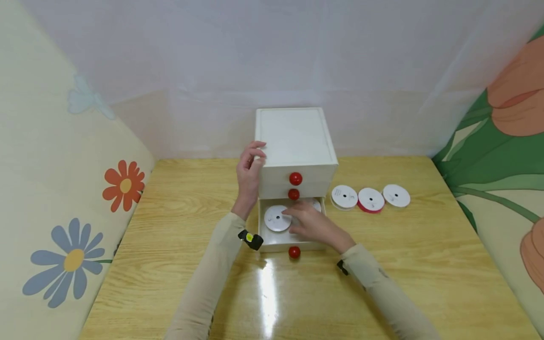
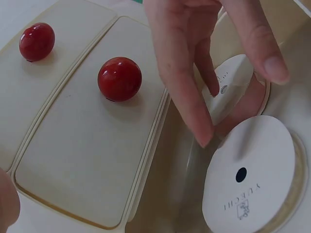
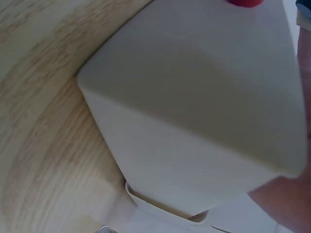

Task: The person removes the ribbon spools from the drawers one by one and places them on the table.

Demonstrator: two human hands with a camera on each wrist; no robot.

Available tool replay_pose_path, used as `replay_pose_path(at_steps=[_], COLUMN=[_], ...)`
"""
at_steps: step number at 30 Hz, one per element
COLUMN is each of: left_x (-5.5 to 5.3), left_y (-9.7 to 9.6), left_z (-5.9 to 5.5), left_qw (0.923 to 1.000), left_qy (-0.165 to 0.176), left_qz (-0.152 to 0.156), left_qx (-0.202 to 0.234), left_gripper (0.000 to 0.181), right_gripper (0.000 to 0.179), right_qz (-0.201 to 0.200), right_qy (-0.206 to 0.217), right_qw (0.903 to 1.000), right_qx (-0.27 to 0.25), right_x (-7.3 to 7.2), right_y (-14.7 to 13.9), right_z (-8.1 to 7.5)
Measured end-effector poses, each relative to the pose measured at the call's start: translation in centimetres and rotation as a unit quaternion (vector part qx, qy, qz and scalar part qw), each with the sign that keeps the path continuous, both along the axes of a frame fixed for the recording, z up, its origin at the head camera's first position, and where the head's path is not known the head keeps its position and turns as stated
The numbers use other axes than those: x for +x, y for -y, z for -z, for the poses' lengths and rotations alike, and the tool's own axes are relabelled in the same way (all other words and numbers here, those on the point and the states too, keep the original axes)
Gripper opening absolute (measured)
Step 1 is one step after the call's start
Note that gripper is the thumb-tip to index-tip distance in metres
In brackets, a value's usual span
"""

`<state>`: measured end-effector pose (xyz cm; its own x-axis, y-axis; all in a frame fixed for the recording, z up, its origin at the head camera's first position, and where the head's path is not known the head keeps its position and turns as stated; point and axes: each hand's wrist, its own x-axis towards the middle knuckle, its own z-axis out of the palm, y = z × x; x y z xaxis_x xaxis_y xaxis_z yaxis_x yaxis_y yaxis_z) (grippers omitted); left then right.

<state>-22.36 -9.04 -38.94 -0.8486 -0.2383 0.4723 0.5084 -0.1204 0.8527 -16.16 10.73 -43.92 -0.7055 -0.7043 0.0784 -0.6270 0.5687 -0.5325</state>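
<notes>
A white drawer cabinet [image 1: 296,137] stands on the table with its bottom drawer [image 1: 272,246] pulled out. Inside the drawer lie two ribbon spools: a left spool [image 1: 277,219] and a right spool [image 1: 314,206], partly hidden. In the left wrist view, the nearer spool [image 2: 248,170] has a pale edge and the farther spool [image 2: 231,80] a peach-coloured one. My right hand [image 1: 312,222] reaches into the drawer over the spools, thumb and fingers apart. My left hand [image 1: 250,172] rests against the cabinet's left side, fingertips at its top edge.
Right of the cabinet, three more spools lie in a row: a white spool [image 1: 344,196], a spool with red ribbon [image 1: 371,199] and another white spool [image 1: 396,195]. Red knobs, such as the drawer's knob [image 1: 294,252], stick out in front. A pale wall stands behind.
</notes>
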Motion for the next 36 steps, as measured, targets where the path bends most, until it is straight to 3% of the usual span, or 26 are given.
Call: replay_pose_path(at_steps=[11, 17, 36], left_x=[0.0, 0.0, -0.1], left_y=[-0.2, -0.1, -0.1], left_z=[-0.1, -0.1, 0.1], left_qw=[0.9998, 0.9999, 0.9997], left_qy=[-0.017, -0.015, -0.026], left_qz=[0.001, -0.002, -0.003], left_qx=[0.012, 0.008, 0.001], left_gripper=[0.020, 0.021, 0.019], right_gripper=[0.059, 0.063, 0.060], right_qz=[-0.018, -0.024, -0.050], right_qy=[-0.006, -0.011, -0.095], right_qw=[0.9990, 0.9991, 0.9940], right_qx=[0.040, 0.033, 0.020], right_x=[-0.3, -0.4, -1.0], right_y=[0.4, 0.6, 1.3], right_z=[1.1, 1.4, 2.7])
